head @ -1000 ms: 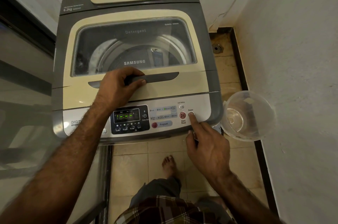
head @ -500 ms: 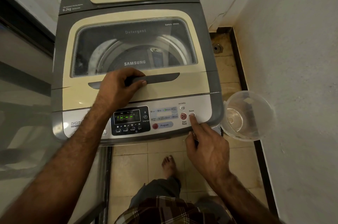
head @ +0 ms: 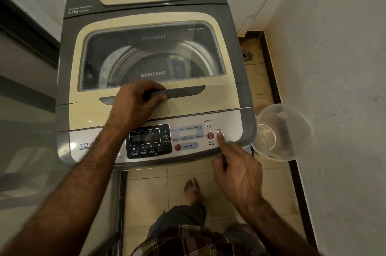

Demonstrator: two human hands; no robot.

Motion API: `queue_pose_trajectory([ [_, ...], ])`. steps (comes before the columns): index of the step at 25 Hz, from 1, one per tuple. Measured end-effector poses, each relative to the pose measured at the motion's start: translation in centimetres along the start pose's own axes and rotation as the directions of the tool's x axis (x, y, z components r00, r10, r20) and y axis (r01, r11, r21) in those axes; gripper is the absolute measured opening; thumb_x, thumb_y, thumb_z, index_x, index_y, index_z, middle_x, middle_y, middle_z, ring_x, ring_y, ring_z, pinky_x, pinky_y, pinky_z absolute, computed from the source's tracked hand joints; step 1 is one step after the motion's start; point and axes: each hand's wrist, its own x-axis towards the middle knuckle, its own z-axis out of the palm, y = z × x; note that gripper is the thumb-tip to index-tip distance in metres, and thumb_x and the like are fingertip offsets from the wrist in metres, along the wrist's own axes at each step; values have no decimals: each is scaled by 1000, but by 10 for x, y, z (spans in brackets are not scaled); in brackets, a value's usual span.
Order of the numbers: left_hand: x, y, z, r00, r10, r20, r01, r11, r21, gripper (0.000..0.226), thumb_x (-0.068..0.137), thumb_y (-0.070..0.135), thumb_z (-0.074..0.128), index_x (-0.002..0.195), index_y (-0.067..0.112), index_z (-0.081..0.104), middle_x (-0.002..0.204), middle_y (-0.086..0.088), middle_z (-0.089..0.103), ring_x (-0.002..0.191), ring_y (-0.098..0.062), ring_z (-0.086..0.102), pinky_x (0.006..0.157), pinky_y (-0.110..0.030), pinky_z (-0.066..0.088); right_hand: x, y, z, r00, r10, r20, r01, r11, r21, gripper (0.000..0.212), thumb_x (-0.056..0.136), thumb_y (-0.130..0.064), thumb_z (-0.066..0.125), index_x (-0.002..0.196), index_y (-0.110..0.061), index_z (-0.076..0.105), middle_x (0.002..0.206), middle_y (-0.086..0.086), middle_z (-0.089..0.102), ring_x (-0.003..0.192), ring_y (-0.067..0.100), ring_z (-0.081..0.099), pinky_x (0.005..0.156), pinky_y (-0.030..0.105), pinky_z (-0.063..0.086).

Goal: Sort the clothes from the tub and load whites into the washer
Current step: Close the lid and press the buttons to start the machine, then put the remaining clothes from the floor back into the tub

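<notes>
Washer (head: 188, 105) reads SAMSUNG; right hand (head: 238, 174) seemingly presses Power (head: 219, 129).

The left hand (head: 135, 102) grips the lid handle (head: 183, 91) of the washer (head: 146, 11). The right hand (head: 238, 174) touches the Power button (head: 219, 133) with its forefinger. A clear plastic container (head: 296, 117) sits just right of it.

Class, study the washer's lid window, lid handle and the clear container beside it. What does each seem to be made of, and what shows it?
Window: glass, glossy and see-through; it is printed "Safety Glass".
Handle: probably moulded plastic, dark grey with a matte look.
Container: likely thin plastic, transparent and faintly cloudy, with the floor showing through its wall.
</notes>
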Motion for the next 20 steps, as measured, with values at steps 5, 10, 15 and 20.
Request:
queue_pose_trajectory([
  [5,-2,2,0,1000,-25,-7,24,999,-23,20,93,28,74,111,23,74,101,6,72,94,-16,68,85,-38,58,-5,6,3,999,-32,-21,32,999,1,51,94,-35,45,141,-18,55,96,-4,71,69,9,60,55,29,56],
  [10,-3,7,1,995,-97,-1,97,991,-89,20,93,26,74,113,23,75,104,7,73,99,-12,68,92,-38,58,-4,20,1,998,-59,19,58,998,39,53,97,-42,42,146,-21,48,115,0,69,88,11,67,65,31,60],
  [15,-19,47,40,980,-40,-196,46,999,25,22,95,28,68,117,21,70,123,2,64,116,-15,58,102,-42,52,10,60,-16,992,-124,-8,124,989,81,46,98,-39,50,136,-14,58,108,3,70,88,12,67,70,27,60],
  [20,-37,138,137,973,131,-189,-105,985,139,27,95,32,64,117,19,71,126,0,63,120,-18,55,102,-38,46,28,145,-44,985,-172,15,172,985,7,46,97,-39,48,137,-18,54,117,2,63,96,14,61,77,30,57],
])
